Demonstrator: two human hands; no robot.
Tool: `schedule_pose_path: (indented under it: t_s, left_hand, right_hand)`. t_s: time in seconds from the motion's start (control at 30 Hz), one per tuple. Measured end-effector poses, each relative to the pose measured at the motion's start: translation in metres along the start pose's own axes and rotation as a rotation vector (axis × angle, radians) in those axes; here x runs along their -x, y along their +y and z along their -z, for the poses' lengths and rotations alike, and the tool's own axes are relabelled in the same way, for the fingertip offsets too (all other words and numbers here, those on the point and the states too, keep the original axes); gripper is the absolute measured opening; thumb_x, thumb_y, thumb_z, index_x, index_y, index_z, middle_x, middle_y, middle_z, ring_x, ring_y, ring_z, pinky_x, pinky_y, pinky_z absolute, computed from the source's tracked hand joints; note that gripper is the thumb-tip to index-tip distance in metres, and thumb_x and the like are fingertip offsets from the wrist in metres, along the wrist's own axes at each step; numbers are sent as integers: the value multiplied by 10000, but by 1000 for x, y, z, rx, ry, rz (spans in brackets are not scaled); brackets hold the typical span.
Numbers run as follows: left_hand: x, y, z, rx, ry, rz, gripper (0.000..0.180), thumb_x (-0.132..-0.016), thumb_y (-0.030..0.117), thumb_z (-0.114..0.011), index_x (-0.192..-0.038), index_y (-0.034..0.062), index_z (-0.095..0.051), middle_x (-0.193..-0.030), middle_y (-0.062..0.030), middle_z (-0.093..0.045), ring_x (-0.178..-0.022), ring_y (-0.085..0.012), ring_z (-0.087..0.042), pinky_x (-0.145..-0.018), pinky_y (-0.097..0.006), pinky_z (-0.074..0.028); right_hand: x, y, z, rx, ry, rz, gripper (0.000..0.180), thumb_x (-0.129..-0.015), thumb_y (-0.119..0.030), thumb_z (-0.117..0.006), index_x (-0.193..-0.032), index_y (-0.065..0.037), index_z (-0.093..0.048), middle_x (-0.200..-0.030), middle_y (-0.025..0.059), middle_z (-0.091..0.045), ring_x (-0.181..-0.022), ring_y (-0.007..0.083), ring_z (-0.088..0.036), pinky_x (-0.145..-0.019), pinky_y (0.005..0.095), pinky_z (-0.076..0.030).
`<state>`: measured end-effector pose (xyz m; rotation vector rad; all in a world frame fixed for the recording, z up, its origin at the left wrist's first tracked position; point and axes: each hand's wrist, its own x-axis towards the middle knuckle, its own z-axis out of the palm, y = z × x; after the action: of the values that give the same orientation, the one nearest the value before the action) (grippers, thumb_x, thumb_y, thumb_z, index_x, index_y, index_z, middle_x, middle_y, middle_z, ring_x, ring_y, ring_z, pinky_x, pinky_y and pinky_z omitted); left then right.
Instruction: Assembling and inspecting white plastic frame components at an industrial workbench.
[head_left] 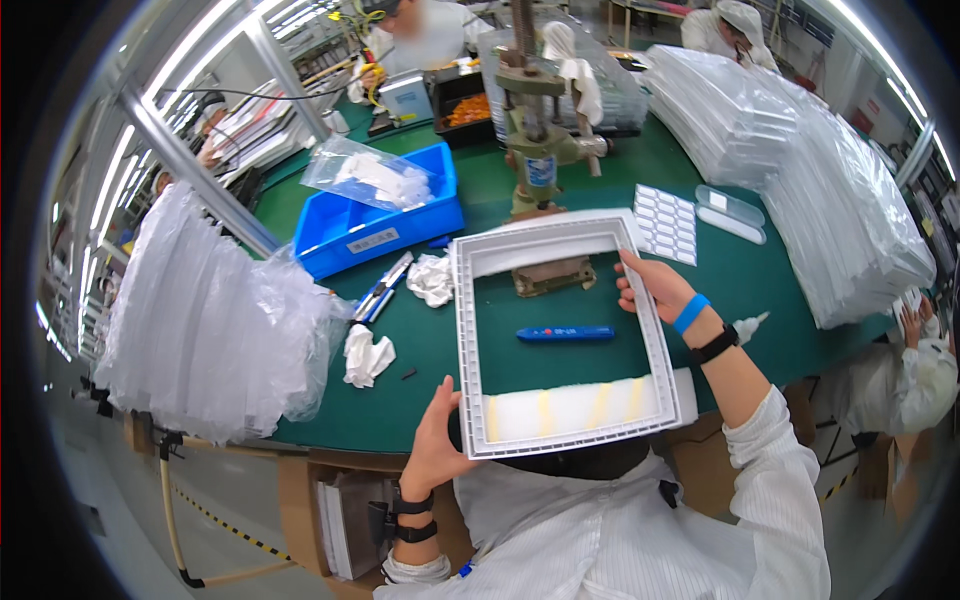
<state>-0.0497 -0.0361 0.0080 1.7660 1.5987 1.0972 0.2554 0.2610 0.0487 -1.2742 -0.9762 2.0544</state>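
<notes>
White frame [466, 340] over the table's [420, 350] near edge. Right hand [652, 288] clamped on its right bar; left hand [435, 440] against lower-left corner, fingers hidden, grip can't be judged. Risk: uneven support could tip it onto the blue marker [565, 333].

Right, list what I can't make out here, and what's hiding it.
All in the head view:
- Left hand: some fingers, hidden by the white rectangular frame.
- Arbor press: its top, cut off by the upper edge; part of its base, covered by the frame's far bar.
- White pieces: exact shapes, obscured by their crumpled plastic bag.
- Blue pen-shaped tool: its markings, too small.
</notes>
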Motion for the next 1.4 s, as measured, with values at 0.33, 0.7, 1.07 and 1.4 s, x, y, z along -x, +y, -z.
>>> schedule_pose_path:
  t_s: [0.33, 0.7, 1.07, 1.4]
  left_hand:
    - [13, -5, 10, -42, -69, 99, 1273, -535, 342, -967, -1503, -48, -238, -1500, -237, -371, -1379, -379, -395, -1151, -441, -292]
    - [-4, 12, 14, 19, -92, -2, 1139, -612, 494, -888, -1497, 22, -347, -1491, -194, -356, -1380, -351, -367, -1138, -439, -301]
    - [6, -1, 10, 545, 291, 112, 427, -1053, 173, -399, -1439, -7, -432, -1355, -144, -533, -1279, -258, -512, -1094, -415, -390]
    - [-32, -14, 49, -113, 503, 167, 253, -908, -14, -587, -1149, 5, -661, -996, -116, -695, -866, -197, -674, -706, -300, -525]
  right_hand:
    - [134, 40, 27, 560, 475, 887, 276, -997, -155, -540, -1237, -26, -582, -992, 58, -673, -905, 167, -629, -774, 277, -495]
    - [133, 91, 123, 722, 860, 759, 548, -840, -158, -751, -1314, -41, -504, -1245, 131, -602, -1114, 248, -600, -860, 339, -500]
    - [193, 30, 31, 982, 647, 1014, 243, -876, -10, -631, -1117, -36, -638, -1116, 133, -653, -1038, 297, -626, -855, 356, -490]
    - [64, 44, -90, 1849, -34, 1020, 316, -821, -179, -705, -1094, -54, -603, -943, 95, -620, -890, 280, -614, -736, 384, -509]
